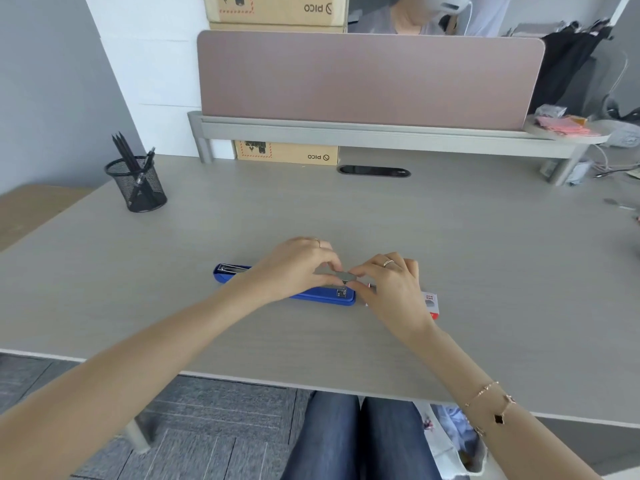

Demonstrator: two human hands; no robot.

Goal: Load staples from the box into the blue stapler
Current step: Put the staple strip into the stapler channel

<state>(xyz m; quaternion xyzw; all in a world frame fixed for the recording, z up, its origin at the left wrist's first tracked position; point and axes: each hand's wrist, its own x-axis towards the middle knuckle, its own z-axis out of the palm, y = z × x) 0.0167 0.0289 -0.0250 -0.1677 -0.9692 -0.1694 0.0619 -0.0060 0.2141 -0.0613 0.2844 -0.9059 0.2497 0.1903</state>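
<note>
— Knees in blue jeans (353, 438) sit nearest, under the edge of the grey desk (485, 271). What are the hands doing?

— Both meet over the blue stapler (322, 295). Left hand (294, 268) and right hand (391, 289) each pinch an end of a grey strip of staples (337, 274), fingertips closed on it, just above the stapler.

— And how does the stapler look?

— It lies flat and opened out on the desk's middle, a long blue bar with metal showing at both ends.

— The box?

— A small red and white box (431, 304) lies just beside the right hand, partly hidden by it. A black mesh pen cup (136, 183) stands well apart, far left.
</note>
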